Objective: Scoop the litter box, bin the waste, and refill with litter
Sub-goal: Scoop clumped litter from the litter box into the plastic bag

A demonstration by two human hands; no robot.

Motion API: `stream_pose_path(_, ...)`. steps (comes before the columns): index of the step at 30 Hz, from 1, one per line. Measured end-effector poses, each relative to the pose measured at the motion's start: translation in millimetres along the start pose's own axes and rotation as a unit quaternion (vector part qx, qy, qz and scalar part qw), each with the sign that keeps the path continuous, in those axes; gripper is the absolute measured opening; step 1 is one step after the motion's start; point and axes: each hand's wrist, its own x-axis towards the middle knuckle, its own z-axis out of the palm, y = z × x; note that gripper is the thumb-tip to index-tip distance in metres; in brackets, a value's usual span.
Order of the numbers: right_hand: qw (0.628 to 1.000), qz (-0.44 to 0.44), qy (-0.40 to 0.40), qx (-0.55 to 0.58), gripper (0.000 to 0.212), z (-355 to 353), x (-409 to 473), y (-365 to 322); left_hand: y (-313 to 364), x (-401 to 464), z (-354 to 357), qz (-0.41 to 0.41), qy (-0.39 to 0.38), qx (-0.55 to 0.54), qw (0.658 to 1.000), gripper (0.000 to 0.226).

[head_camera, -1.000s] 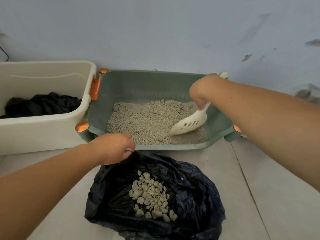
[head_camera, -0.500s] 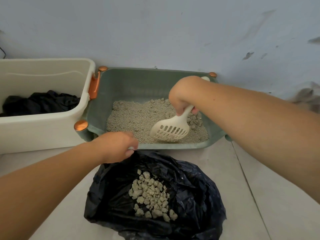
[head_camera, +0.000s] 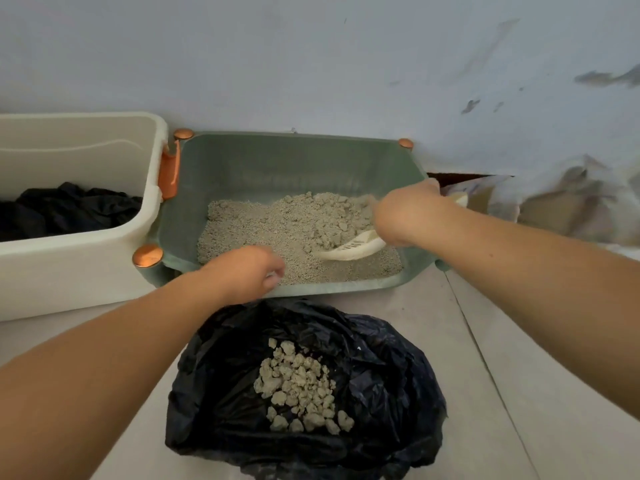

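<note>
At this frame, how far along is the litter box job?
Partly done: clumps already lie in the black bag. In hand: the right hand digs the scoop into the litter in the green box, while the left hand holds the bag's edge. Left: more scooping and the refill.

Both forearms bare, reaching forward from the lower corners of the view. Left hand (head_camera: 244, 273) curled into a loose fist, knuckles up, fingers pinched on the rim of the black bin bag (head_camera: 381, 368). Right hand (head_camera: 403, 211) farther forward and higher, wrist bent down, back of the hand toward the camera, grip closed around the handle of the cream litter scoop (head_camera: 349, 249). Hands apart, right arm angled inward.
</note>
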Motion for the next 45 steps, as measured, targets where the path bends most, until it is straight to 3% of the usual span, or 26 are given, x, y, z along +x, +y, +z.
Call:
stream_pose_path(3,0.998,0.002,-0.012,0.063,0.03,22,-7,-9,3,13,0,0.0,0.019,-0.024,1.0,0.023)
stream_pose_path(7,0.992,0.0,-0.035,0.118,0.036,36,-21,-17,6,23,5,0.006,0.037,-0.053,0.998,0.021)
stream_pose_path(14,0.988,0.006,-0.057,0.142,0.024,37,-23,-21,-5,25,20,0.009,0.038,-0.089,0.995,0.019)
stream_pose_path(25,0.965,0.078,-0.007,0.249,0.032,65,-4,-48,-3,29,22,0.015,0.039,-0.105,0.994,0.018)
stream_pose_path(34,0.933,0.109,0.058,0.337,0.025,95,19,-62,2,30,23,0.032,0.043,-0.117,0.992,0.018)
stream_pose_path(45,0.904,0.123,0.085,0.4,0.029,94,53,-68,-18,15,21,0.008,0.048,-0.118,0.992,0.019)
